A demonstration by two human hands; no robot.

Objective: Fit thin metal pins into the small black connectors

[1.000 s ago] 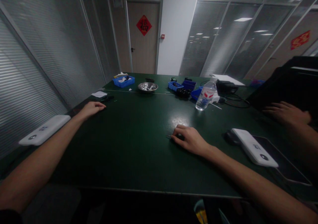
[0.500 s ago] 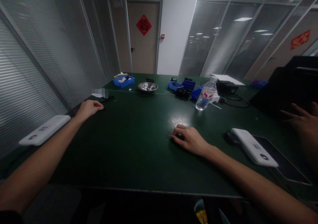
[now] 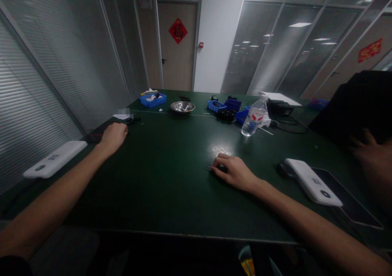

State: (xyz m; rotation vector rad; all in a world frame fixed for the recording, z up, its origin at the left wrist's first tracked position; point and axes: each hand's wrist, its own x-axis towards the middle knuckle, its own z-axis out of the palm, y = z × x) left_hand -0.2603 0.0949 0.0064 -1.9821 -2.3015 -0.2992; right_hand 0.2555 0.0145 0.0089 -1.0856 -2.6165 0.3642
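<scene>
The right hand (image 3: 235,172) lies palm down on the table (image 3: 165,186). Its fingers are curled together over a small dark part (image 3: 221,169) and press it to the top, probably so that so slight a piece cannot slide. Only the part's far edge shows past the fingertips.

The left hand (image 3: 114,134), well left of that grip and a little farther out, is a loose fist at the table's edge, beside a dark strip (image 3: 93,137) with a red spot. Whether it holds anything cannot be told. Both forearms lie flat, so the table seems to bear their weight, not the fingers.

Beyond the grip and to its right a bottle (image 3: 253,120) stands upright. A bowl (image 3: 182,107) and a blue bin (image 3: 152,100) sit at the far end, well apart from both hands, seemingly set aside as stock.

To the right of the grip a white device (image 3: 312,181) overlaps a dark slab (image 3: 352,204). A 2nd device (image 3: 55,159) lies outside the left forearm. Another person's hand (image 3: 369,155) is farther right, apart from everything.
</scene>
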